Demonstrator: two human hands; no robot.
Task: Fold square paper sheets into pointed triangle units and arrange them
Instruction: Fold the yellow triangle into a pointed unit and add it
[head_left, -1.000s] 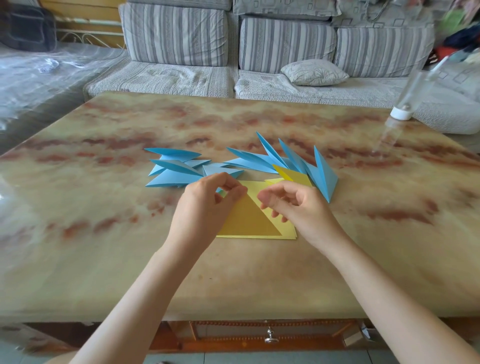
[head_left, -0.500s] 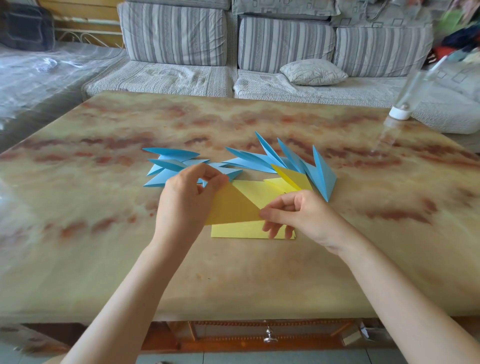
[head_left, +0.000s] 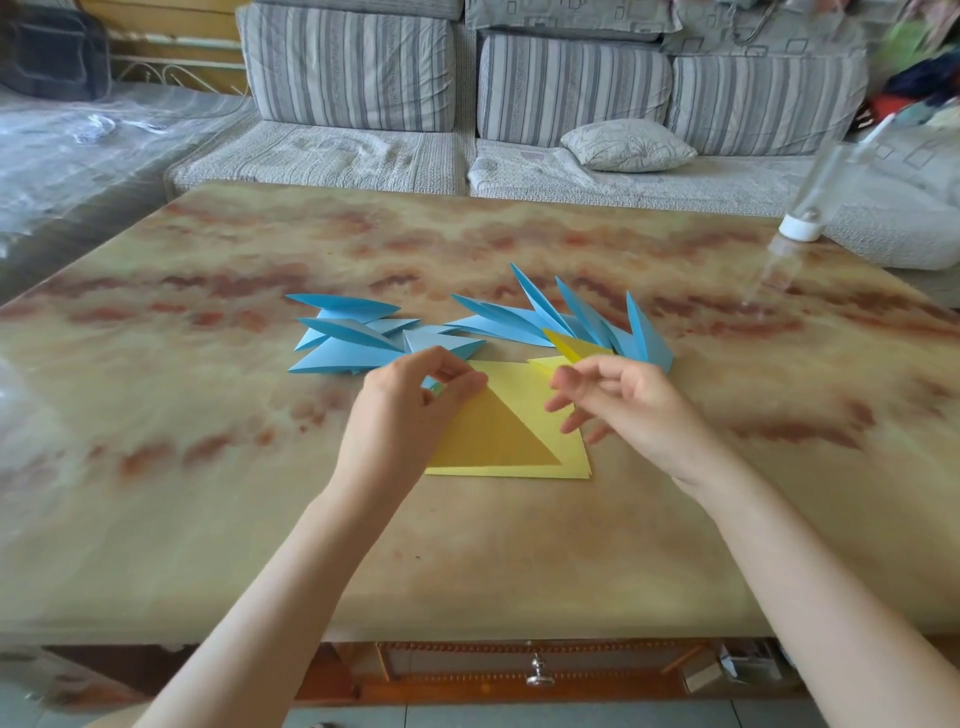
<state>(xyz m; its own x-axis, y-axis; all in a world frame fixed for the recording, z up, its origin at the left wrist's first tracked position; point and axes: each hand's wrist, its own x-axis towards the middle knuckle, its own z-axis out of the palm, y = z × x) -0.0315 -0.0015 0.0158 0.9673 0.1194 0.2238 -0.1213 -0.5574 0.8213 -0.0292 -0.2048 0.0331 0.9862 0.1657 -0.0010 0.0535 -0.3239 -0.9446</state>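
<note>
A yellow sheet folded into a triangle (head_left: 498, 436) lies on a stack of yellow square sheets (head_left: 524, 379) at the table's middle. My left hand (head_left: 410, 410) pinches the triangle's top corner between thumb and fingers. My right hand (head_left: 623, 405) hovers just right of it with fingers spread and relaxed, holding nothing. Several blue pointed units lie behind in two groups, one at the left (head_left: 348, 338) and one fanned at the right (head_left: 587, 322). A yellow pointed unit (head_left: 574, 345) rests in front of the right group.
The marble-patterned table (head_left: 260, 493) stretches wide around the paper. A clear bottle with a white cap (head_left: 810, 208) stands upside down at the far right corner. A striped sofa with a pillow (head_left: 626, 145) sits behind the table.
The yellow flap that my left hand held lifted now lies flat as a triangle on the stack. My right hand has let go of the paper and risen with fingers spread.
</note>
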